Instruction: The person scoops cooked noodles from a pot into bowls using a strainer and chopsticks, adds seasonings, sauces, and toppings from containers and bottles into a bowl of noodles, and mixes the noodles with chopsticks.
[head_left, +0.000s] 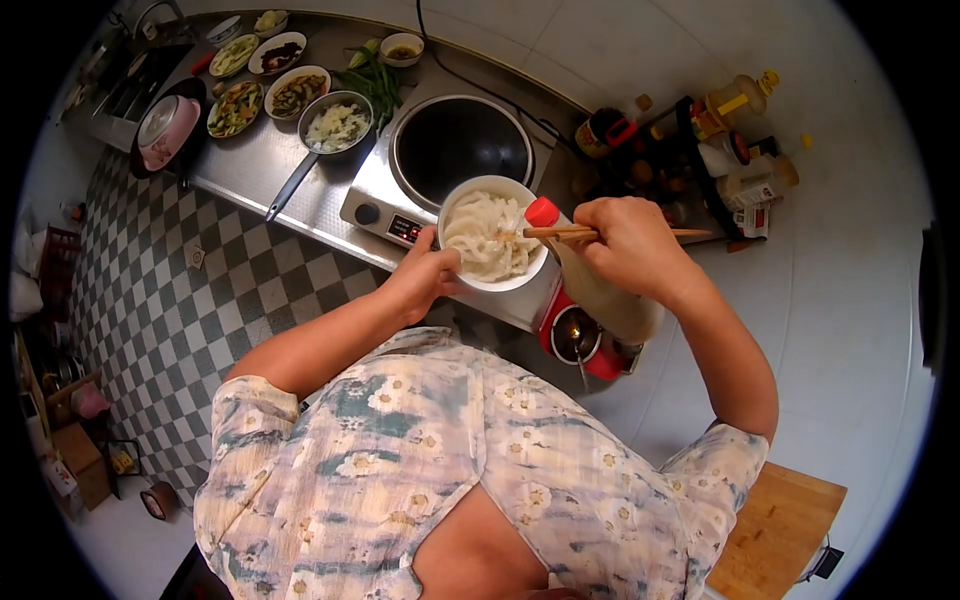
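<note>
My left hand [422, 280] grips the rim and side of a white bowl [536, 272], thumb at its edge. Pale, soft strips [482, 240] fill the bowl, with a small brownish patch among them. My right hand [635, 245] is closed round a pair of wooden chopsticks [560, 233], their tips over the bowl. Under the same hand, a pale bottle [605, 295] with a red cap [542, 211] leans with its neck toward the bowl's right rim. Just beyond the bowl, a black wok [460, 150] sits on the steel induction cooker [368, 214], its display lit.
A saucepan [335, 128] with chopped pale food stands left of the cooker, its handle over the counter edge. Behind it are several filled plates [298, 92] and green vegetables [370, 80]. Sauce bottles crowd a rack [700, 165] at right; a red container [603, 362] sits below the bottle.
</note>
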